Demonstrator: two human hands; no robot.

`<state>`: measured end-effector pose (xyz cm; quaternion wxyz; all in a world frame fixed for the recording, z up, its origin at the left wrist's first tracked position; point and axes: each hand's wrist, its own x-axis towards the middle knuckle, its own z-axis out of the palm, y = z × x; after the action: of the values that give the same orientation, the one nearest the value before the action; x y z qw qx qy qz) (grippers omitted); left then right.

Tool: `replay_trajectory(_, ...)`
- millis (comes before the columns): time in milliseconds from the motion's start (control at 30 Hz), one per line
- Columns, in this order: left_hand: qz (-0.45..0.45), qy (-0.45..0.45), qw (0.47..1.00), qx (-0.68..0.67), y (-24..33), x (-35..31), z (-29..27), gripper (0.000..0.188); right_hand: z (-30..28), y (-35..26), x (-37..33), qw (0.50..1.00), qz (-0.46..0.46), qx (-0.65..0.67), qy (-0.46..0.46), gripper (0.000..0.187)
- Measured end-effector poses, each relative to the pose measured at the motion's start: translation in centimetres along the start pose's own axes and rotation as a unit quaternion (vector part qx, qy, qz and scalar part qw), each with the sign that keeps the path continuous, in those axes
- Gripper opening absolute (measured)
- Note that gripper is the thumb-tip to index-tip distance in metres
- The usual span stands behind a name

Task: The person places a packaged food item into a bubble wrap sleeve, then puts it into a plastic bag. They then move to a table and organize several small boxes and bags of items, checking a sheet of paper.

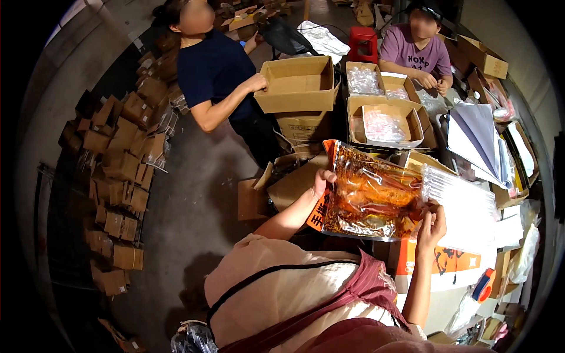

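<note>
A large shiny vacuum pack of sauced meat (371, 188), orange-brown with an orange and black printed edge, is held up tilted in front of me. My left hand (321, 183) grips its left edge, thumb on the front face. My right hand (432, 225) is closed on the lower right edge, fingers bent. Just beyond that hand lies a white air-column cushion sleeve (461, 203). Beneath them sits a white and orange printed carton (438, 266), partly covered by the sleeve and my right forearm.
Ahead stand open cardboard boxes (299, 106) and a tray of small clear packets (385, 125). One co-worker (218, 65) touches a box; another (421, 53) sits at the far right. A blue and orange tape roll (484, 286) lies right. Stacked cartons (120, 170) line the left.
</note>
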<state>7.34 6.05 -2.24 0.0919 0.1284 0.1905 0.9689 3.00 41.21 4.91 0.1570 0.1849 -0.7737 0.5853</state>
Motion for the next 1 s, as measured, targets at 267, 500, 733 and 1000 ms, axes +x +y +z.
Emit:
replay_trajectory(267,-0.083,-0.11,0.987,0.077,-0.7,2.1,5.7,0.117,-1.8,-0.6,-1.5,0.994,-0.013,-0.101,-0.049,0.011)
replay_trajectory(500,-0.08,-0.158,0.982,0.06,-1.7,1.8,5.6,0.104,-3.1,-3.1,4.1,0.974,-0.045,-0.202,-0.091,0.019)
replay_trajectory(733,-0.063,-0.258,0.962,0.061,-2.2,0.4,3.1,0.106,-6.2,-2.7,10.2,0.885,-0.098,-0.409,-0.201,0.066)
replay_trajectory(1000,-0.111,-0.316,0.941,-0.047,-3.1,-0.4,1.1,0.108,-7.0,-3.9,8.9,0.904,-0.022,-0.387,-0.18,0.069)
